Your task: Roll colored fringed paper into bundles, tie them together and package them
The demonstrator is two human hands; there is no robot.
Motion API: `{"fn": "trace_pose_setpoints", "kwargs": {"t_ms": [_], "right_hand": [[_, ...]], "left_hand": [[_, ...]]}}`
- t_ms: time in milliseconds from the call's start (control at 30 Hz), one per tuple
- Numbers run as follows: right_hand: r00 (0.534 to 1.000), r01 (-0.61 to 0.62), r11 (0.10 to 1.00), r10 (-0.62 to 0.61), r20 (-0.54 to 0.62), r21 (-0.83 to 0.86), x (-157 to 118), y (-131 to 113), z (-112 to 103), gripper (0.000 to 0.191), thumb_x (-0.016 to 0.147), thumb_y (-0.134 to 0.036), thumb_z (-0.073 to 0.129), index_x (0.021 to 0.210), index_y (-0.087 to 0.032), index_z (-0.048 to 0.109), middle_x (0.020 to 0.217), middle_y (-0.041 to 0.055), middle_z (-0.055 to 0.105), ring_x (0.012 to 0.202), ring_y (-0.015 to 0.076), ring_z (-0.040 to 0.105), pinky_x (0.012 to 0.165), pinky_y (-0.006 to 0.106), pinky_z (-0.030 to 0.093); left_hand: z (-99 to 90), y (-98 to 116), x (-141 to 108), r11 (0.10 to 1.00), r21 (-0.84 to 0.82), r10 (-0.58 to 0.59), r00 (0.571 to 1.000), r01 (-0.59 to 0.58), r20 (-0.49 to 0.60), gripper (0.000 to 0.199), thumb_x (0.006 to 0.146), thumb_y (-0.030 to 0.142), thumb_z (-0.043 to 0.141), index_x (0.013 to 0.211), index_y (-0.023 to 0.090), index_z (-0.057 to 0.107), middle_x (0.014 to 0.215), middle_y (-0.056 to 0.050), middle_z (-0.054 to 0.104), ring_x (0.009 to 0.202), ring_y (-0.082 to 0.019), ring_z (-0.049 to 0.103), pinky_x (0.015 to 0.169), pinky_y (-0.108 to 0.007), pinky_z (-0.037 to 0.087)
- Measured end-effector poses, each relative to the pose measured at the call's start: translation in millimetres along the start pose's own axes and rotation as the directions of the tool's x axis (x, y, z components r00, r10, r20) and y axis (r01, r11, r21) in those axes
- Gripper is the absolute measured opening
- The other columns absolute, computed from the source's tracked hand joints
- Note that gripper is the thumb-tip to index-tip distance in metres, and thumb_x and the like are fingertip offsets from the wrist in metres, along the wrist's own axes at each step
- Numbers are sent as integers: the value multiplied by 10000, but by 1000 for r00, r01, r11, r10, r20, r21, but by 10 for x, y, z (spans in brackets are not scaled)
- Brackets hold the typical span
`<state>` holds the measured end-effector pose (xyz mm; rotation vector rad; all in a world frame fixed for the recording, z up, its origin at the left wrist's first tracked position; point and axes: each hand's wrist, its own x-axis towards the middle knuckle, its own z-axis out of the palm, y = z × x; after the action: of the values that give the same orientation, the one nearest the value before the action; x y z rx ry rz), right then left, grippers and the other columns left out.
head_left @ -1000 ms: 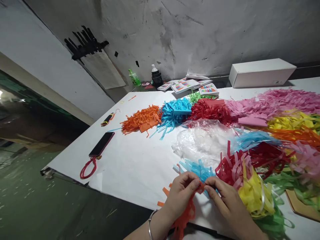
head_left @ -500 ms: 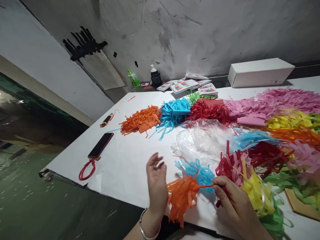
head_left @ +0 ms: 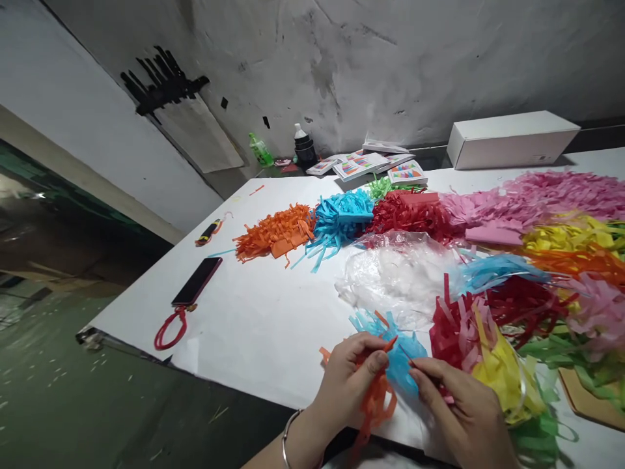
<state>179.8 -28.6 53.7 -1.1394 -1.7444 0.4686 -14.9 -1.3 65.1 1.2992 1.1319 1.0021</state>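
My left hand (head_left: 347,381), a bracelet on its wrist, is closed on an orange paper tassel (head_left: 378,400). The tassel's twisted tip pokes out past my thumb, and its fringe hangs below the fingers. To the right, my right hand (head_left: 461,404) pinches a thin dark needle-like piece (head_left: 404,352) that points at that tip. Whether the piece touches the tip I cannot tell. A light blue paper tassel (head_left: 407,374) lies on the table just behind both hands. Red and yellow tassels (head_left: 505,374) lie close beside my right hand.
A clear plastic bag (head_left: 395,277) lies beyond the hands. Bundles of orange fringe (head_left: 276,233), blue fringe (head_left: 344,218) and pink fringe (head_left: 561,198) stretch along the back. A phone (head_left: 198,281) with a red strap lies left, a white box (head_left: 512,140) by the wall.
My left hand was open beside the orange tassel and has moved right and closed on it. The tassel's twisted end, earlier stretched toward my right fingers, now shows at my left fingertips.
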Motion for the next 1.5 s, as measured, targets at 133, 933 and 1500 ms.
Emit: {"fn": "trace_pose_setpoints", "kwargs": {"t_ms": [133,933,1500], "right_hand": [[995,-93,996,93,22,13,-17,-87,81,149,977,-290,561,956,-231,696,826,1,755,676,141,716,690,206,564],[922,-379,921,367,125,87,26,-96,82,305,960,-499,555,857,-246,691,645,-16,671,517,135,613,540,220,495],[865,-466,833,359,351,297,101,-15,121,289,964,-455,556,844,-213,657,655,-14,654,572,134,638,557,217,501]], "left_hand": [[54,-15,-13,997,-65,-37,999,35,-29,260,878,435,699,877,180,753,820,-58,653,718,-172,602,653,-269,485],[65,-46,-10,981,60,185,983,-185,21,164,911,336,671,860,208,760,752,-48,672,708,-184,599,692,-291,459],[122,11,27,989,-38,143,990,-142,18,194,894,375,696,824,200,744,846,-65,671,820,-211,616,780,-318,464]]}}
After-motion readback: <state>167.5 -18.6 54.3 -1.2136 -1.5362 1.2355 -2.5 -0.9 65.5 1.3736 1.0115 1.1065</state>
